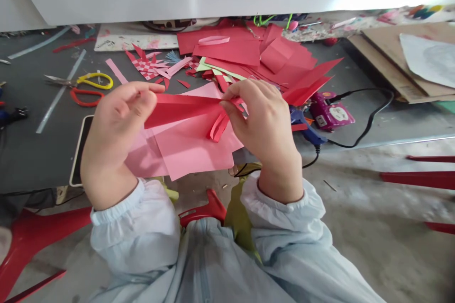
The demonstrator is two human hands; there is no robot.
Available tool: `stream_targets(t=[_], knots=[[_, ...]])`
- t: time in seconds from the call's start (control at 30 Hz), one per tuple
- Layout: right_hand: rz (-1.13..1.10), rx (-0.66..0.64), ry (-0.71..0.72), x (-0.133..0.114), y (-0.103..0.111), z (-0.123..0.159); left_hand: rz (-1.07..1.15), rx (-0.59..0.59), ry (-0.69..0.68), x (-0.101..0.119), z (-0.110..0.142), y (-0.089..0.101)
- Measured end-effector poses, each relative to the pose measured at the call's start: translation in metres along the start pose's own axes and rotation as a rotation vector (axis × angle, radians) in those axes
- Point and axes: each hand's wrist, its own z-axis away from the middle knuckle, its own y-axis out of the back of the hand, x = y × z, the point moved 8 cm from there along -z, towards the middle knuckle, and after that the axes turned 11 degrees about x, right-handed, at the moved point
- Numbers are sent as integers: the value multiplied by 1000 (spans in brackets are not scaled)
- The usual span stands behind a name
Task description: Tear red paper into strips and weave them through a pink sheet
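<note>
My left hand (113, 137) pinches the left end of a folded red paper piece (181, 106), held above the table edge. My right hand (263, 123) grips its right end, where cut red strips (217, 128) hang down and curl. Both hands are closed on the paper. Under it lie pink paper sheets (188, 149) on the dark table (31, 151). Light blue sleeves cover both wrists.
A heap of red paper (249, 49) and a woven red-and-pink piece (149, 66) lie behind. Scissors with yellow and red handles (87, 86) sit at left. A blue glue gun (307, 132) with a black cord, a purple device (330, 113) and cardboard (394, 57) are at right. A phone (80, 151) lies by my left wrist.
</note>
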Motion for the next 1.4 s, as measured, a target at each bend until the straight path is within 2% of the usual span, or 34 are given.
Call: stream_targets(t=[0.13,0.3,0.37,0.5,0.63,0.73,0.83,0.93,1.0,1.1,1.27,1.4], knots=[[7,99,20,0,16,2,58,-65,-139,13,2,-6],[-56,291,147,-13,41,6,194,-30,-53,3,-1,-4],[-67,319,150,-14,44,7,225,-1,2,-3,-4,-1],[-48,211,59,-6,37,5,284,69,63,-8,-7,3],[-159,74,-104,15,28,1,250,117,137,-10,-8,4],[-294,41,-285,43,19,-1,226,114,172,-16,-10,3],[-562,6,-443,70,-1,0,185,118,154,-21,-14,4],[-730,-131,-576,86,-26,6,157,119,152,-24,-16,3],[-752,-221,-601,88,-35,9,164,124,199,-27,-16,3],[-752,-272,-593,86,-38,11,173,115,278,-31,-14,2],[-767,-243,-619,88,-41,10,169,-27,290,-36,-13,-6],[-813,-168,-663,96,-46,12,104,-77,342,-39,-9,-8]])
